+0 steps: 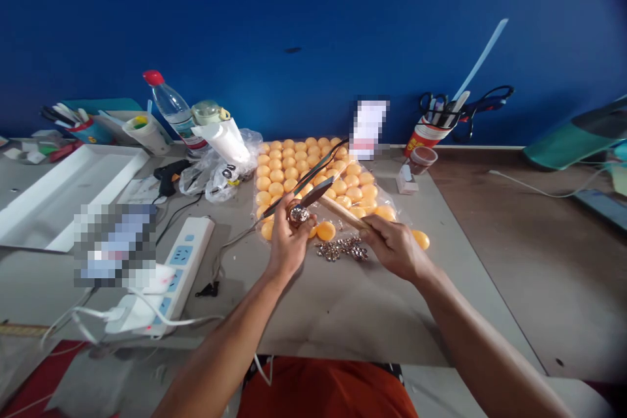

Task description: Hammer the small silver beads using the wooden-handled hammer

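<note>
My left hand [288,241] is closed around a small round piece covered in shiny silver studs [298,213]. In my right hand [394,245] is the wooden handle of a hammer [345,214], whose dark, pointed head lies just above the studded piece; whether they touch I cannot tell. Below, between my hands, lies a pile of small shiny metal pieces [341,249]. Behind them, rows of orange balls [289,173] sit in clear plastic. One loose orange ball [326,230] is beside my left fingers, another [420,240] beyond my right wrist.
A white power strip [183,261] with plugs and cables lies at left, near a white tray [63,222] and a black glue gun [171,176]. A bottle [171,104] stands behind. At right are a red cup of tools [426,134] and a small jar [422,160].
</note>
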The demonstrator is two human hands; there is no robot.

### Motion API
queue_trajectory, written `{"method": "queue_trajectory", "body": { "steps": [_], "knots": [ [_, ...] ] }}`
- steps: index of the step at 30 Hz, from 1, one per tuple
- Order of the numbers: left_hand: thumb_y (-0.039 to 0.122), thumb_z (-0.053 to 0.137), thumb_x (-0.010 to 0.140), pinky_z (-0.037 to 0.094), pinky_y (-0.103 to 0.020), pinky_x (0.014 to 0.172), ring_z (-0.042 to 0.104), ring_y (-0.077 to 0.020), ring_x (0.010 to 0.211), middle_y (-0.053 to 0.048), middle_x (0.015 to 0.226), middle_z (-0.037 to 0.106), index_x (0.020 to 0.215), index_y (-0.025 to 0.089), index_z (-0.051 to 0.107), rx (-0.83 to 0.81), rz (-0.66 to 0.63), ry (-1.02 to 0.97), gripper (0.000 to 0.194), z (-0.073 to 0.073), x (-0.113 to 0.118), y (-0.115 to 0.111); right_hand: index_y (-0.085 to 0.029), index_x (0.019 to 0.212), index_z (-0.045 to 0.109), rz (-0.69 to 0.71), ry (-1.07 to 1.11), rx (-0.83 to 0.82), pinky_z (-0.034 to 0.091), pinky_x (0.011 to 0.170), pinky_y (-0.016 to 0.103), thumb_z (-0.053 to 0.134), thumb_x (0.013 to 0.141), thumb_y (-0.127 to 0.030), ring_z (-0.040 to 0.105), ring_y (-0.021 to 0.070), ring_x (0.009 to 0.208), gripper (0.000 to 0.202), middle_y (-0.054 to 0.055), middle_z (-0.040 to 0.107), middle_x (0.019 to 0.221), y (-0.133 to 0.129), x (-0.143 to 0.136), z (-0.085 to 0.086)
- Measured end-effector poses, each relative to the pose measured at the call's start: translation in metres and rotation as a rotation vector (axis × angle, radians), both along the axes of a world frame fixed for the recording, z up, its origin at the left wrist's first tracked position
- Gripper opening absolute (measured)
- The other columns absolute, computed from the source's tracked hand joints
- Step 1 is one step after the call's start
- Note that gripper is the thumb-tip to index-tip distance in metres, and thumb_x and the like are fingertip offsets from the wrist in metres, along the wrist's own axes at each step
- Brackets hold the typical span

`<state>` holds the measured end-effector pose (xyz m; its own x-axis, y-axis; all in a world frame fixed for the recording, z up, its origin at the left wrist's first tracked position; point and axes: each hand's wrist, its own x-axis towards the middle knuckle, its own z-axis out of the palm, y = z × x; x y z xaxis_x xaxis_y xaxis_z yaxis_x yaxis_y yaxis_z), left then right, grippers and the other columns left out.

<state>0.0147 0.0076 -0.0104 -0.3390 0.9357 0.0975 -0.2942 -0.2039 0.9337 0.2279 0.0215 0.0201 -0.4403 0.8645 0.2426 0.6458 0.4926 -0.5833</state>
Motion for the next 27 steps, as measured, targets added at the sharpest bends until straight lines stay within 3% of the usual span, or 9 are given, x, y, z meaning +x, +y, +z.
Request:
{"method": "queue_trajectory", "body": {
  "steps": [14,27],
  "knots": [
    [0.029,0.078,0.072,0.058,-0.031,0.08,0.066,-0.013,0.082,-0.004,0.113,0.059,0.12,0.026,0.053,-0.019,-0.039,0.066,0.054,-0.0011,-0.0025,-0.0011,-0.019,0.08,0.056,0.072,-0.004,-0.029,0.038,0.053,0.024,0.047,0.093,-0.029,0.049,0.0119,0.056,0.019,-0.001,0.055,0.064,0.0024,0.0027,0.0005],
    [0.027,0.077,0.075,0.058,-0.027,0.077,0.068,-0.0113,0.08,-0.003,0.114,0.059,0.122,0.027,0.052,-0.005,-0.049,0.076,0.053,0.0011,-0.0033,-0.0017,-0.02,0.081,0.053,0.054,0.017,-0.039,0.039,0.055,0.025,0.046,0.094,-0.029,0.051,0.0121,0.058,0.017,0.0,0.057,0.068,0.0001,0.0044,0.0038]
  ]
}}
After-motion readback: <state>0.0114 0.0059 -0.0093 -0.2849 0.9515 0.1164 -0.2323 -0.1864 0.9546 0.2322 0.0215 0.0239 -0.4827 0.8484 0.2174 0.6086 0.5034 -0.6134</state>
